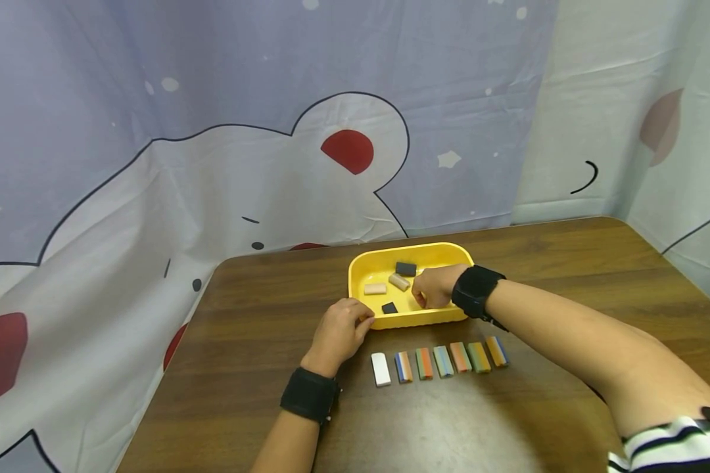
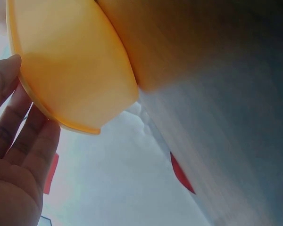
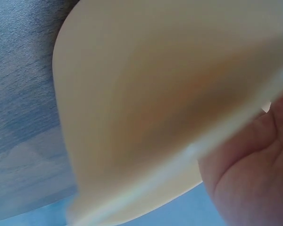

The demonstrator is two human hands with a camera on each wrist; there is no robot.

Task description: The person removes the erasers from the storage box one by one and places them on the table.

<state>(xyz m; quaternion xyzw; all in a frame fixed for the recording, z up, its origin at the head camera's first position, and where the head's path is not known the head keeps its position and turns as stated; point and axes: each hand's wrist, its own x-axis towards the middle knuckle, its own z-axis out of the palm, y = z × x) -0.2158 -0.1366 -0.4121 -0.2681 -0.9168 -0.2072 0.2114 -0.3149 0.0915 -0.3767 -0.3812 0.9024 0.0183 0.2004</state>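
Two hands at yellow tray [image 1: 369, 263] on brown table [image 1: 260, 341]. Left hand [image 1: 338, 332] rests against tray's near-left rim, fingers loosely bent, touching edge, holding nothing. Right hand [image 1: 436, 287] reaches inside tray, fingers curled down; whether it grips anything, cannot tell. Tray holds two tan blocks [image 1: 375, 288] and two dark blocks [image 1: 405, 269]. Row of seven blocks [image 1: 442, 360] lies on table just in front of tray, white one [image 1: 381, 368] at left end. Cartoon curtain [image 1: 213, 151] hangs behind.
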